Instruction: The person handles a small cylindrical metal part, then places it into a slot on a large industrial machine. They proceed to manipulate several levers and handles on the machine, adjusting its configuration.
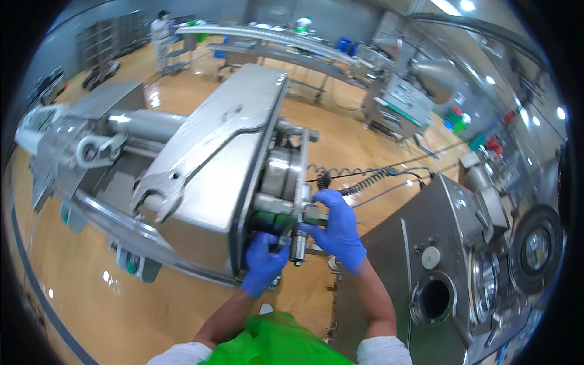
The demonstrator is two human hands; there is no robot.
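Both my hands wear blue gloves and work at the end plate (303, 173) of a stainless steel machine. My right hand (340, 228) curls its thumb and fingers round a metal fitting (314, 215) that sticks out from the plate's lower end. Below the fitting hangs a short metal cylinder (297, 245), between my two hands. My left hand (266, 263) is closed at the lower edge of the machine, its fingertips partly hidden; what they grip I cannot make out. On the steel housing (252, 91) lies a large open-ended wrench (176, 176).
At the right stands a steel machine (395, 255) with round openings. Coiled black cables (368, 180) stretch behind my right hand. Farther off are a long conveyor (274, 36), a machine with a metal cone (435, 79), and a person in white (160, 39) at the far left.
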